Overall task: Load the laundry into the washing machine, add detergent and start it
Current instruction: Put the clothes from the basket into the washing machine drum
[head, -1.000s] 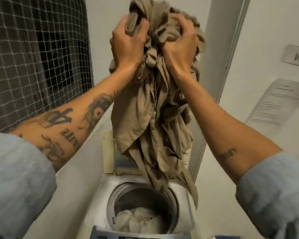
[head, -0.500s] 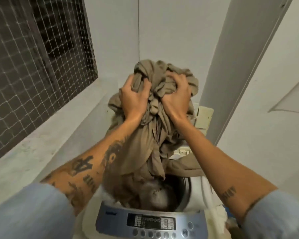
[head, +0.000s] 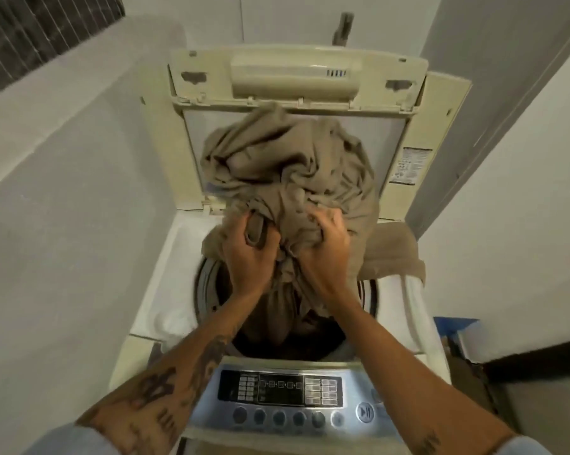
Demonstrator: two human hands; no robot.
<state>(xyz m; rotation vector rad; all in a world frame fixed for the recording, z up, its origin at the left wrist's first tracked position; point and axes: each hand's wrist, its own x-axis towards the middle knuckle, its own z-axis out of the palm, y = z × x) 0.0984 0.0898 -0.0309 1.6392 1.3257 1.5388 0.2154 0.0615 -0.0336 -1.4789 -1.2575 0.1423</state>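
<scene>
Khaki laundry bundle (head: 290,165) is sinking from overhead into the drum (head: 206,284).
Left hand (head: 249,257) and right hand (head: 326,257) are clenching it; a flap (head: 395,254) is overhanging at 3 o'clock.

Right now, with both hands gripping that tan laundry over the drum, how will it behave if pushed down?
Probably floppy: the tan laundry bunches and creases where the left hand and right hand grip it. It would likely collapse into the drum rather than resist. It may trail outside: one flap lies over the washing machine's right edge.
</scene>
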